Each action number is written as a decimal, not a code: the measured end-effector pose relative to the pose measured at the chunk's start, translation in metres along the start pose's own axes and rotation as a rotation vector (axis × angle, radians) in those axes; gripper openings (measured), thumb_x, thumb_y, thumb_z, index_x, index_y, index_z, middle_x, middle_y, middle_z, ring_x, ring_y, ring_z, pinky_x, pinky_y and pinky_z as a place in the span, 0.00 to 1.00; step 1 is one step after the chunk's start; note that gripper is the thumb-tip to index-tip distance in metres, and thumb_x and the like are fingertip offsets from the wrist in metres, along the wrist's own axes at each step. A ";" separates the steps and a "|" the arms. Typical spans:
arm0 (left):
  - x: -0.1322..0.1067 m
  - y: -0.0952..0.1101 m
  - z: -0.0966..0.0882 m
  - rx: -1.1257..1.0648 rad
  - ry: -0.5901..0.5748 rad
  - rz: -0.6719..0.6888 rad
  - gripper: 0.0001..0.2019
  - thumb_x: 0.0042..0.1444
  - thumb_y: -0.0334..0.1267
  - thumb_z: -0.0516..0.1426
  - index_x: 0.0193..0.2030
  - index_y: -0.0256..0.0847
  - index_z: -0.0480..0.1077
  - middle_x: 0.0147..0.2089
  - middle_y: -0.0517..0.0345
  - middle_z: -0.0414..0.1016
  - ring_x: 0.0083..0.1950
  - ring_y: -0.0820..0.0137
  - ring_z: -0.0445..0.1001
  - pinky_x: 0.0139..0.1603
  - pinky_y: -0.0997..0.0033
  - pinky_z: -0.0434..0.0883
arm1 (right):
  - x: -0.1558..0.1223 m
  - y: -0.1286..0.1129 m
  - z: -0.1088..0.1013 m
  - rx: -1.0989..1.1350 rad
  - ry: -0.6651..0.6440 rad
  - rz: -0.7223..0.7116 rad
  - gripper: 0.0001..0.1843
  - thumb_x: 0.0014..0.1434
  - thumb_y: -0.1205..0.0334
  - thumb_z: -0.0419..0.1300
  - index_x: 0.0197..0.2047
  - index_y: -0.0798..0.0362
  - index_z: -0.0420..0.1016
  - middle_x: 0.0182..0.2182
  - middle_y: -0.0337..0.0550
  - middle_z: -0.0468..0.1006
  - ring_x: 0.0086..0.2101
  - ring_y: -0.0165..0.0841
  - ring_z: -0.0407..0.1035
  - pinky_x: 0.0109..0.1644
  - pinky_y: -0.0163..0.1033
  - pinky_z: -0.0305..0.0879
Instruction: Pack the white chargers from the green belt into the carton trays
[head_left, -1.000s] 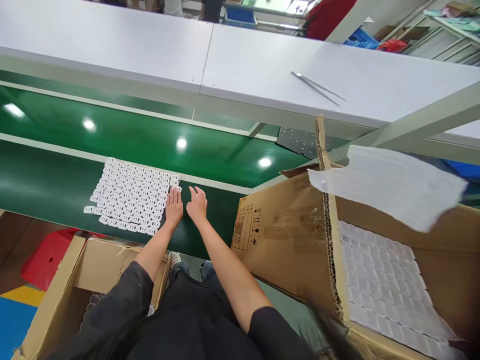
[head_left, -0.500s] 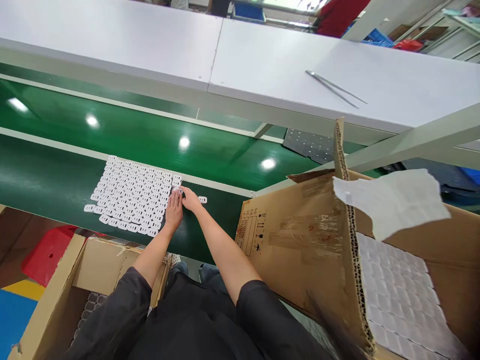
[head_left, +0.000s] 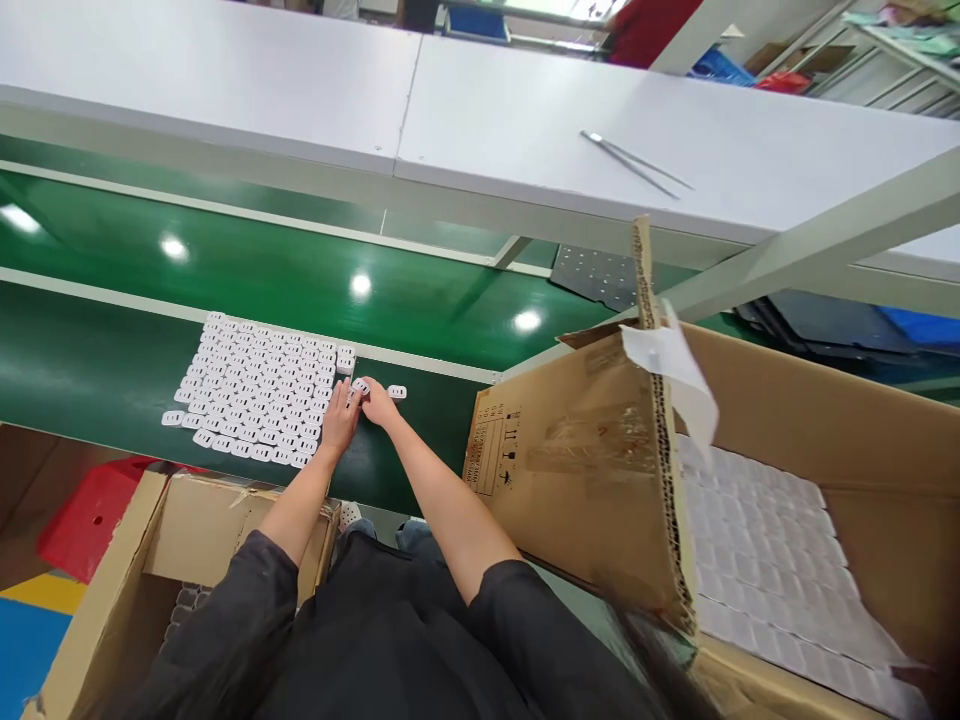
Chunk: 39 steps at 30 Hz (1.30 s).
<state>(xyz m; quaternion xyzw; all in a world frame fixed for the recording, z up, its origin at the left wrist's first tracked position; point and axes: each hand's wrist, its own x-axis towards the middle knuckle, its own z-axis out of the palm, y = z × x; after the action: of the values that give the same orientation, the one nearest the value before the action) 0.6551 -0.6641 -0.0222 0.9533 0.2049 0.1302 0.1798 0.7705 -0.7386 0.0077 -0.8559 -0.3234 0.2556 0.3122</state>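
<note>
Along the right edge of the block of white pieces (head_left: 255,392) on the dark green surface (head_left: 67,345), hands close together at one white piece (head_left: 361,386).
Right hand (head_left: 381,406) pinches the white piece at its fingertips; left hand (head_left: 341,422) beside it, fingers stretched, probably bracing the block's edge; can't tell if it grips too. Pieces: rounded oblongs, smooth, plastic-looking, dark slots up, packed tight, likely to keep rows aligned. Loose piece (head_left: 398,392) lies just right of right hand, likely handy there. Cardboard box (head_left: 574,470), corrugated, worn, holds translucent, ribbed-looking packing (head_left: 757,540).
</note>
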 end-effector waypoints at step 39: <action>-0.040 -0.004 -0.016 -0.100 0.026 0.106 0.19 0.63 0.38 0.51 0.60 0.37 0.62 0.61 0.39 0.66 0.66 0.58 0.64 0.66 0.54 0.66 | -0.063 -0.009 -0.018 -0.268 0.098 -0.259 0.28 0.59 0.68 0.61 0.63 0.57 0.64 0.62 0.56 0.63 0.66 0.46 0.47 0.70 0.55 0.38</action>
<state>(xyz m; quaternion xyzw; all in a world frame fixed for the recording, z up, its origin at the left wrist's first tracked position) 0.6135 -0.6737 -0.0162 0.9509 0.1495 0.1619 0.2174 0.7366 -0.7848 0.0413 -0.8525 -0.4464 0.1262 0.2411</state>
